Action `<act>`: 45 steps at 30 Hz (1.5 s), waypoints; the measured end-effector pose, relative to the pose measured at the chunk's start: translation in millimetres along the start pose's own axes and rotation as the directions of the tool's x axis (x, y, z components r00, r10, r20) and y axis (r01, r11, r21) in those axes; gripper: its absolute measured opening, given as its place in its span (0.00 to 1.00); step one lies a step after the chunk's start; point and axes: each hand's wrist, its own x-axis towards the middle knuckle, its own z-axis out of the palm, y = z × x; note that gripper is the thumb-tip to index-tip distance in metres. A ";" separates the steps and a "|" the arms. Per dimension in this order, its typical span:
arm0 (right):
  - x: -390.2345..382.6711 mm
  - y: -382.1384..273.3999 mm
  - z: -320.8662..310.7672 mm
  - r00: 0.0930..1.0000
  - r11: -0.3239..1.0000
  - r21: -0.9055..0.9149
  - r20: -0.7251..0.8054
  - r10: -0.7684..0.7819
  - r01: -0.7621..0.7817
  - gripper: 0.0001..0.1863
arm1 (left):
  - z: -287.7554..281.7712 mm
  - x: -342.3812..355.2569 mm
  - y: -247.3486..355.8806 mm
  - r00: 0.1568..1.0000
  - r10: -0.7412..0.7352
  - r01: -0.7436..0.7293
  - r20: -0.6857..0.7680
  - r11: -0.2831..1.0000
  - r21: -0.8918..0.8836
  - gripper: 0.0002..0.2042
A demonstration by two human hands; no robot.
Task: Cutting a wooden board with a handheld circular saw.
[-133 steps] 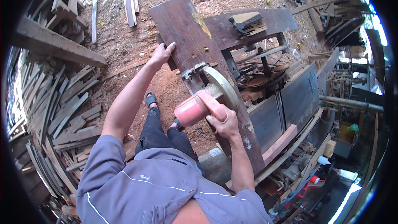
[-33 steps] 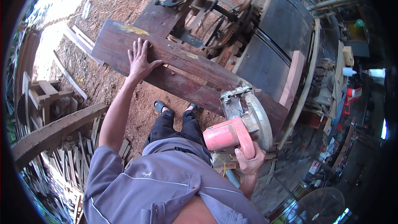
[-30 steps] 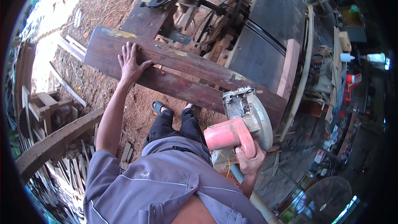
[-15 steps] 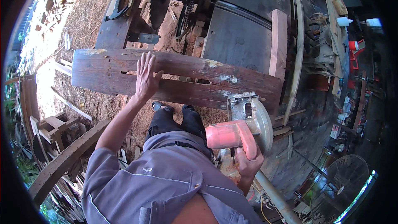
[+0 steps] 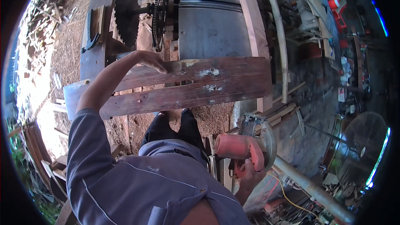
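left hand [image 5: 152,60] is bent over the far edge of the worn brown plank [image 5: 208,81], can't tell if it's really gripping; plank's lying across a pale beam [image 5: 254,25]; right hand [image 5: 250,175] has fingers wrapped round the red saw's [image 5: 237,146] handle, clear of the plank

One red saw [image 5: 233,146], one hammer [image 5: 90,43]

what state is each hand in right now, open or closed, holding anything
Left hand: bent over the reddish-brown wooden plank; whether it grips cannot be told.
Right hand: closed, holding the red circular saw by its handle.
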 end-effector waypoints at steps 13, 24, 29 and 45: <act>-27.6 135.0 4.6 0.951 0.965 0.014 -0.163 0.262 -0.264 0.13 | 1.3 21.4 -38.9 0.900 -0.130 0.362 0.417 0.756 -0.546 0.33; -46.2 221.3 19.2 0.904 0.895 -0.160 -0.184 0.387 -0.416 0.13 | -7.1 9.2 -26.9 0.885 -0.038 0.298 0.464 0.812 -0.502 0.27; -60.4 231.0 30.5 0.884 0.896 -0.111 -0.255 0.392 -0.430 0.16 | -8.8 -62.8 42.3 0.982 -0.125 0.155 0.141 0.961 -0.228 0.38; -79.1 277.4 -13.2 0.984 0.986 -0.112 -0.146 0.103 -0.120 0.19 | 122.7 -228.6 158.1 0.923 0.067 -0.114 -0.379 0.988 -0.104 0.26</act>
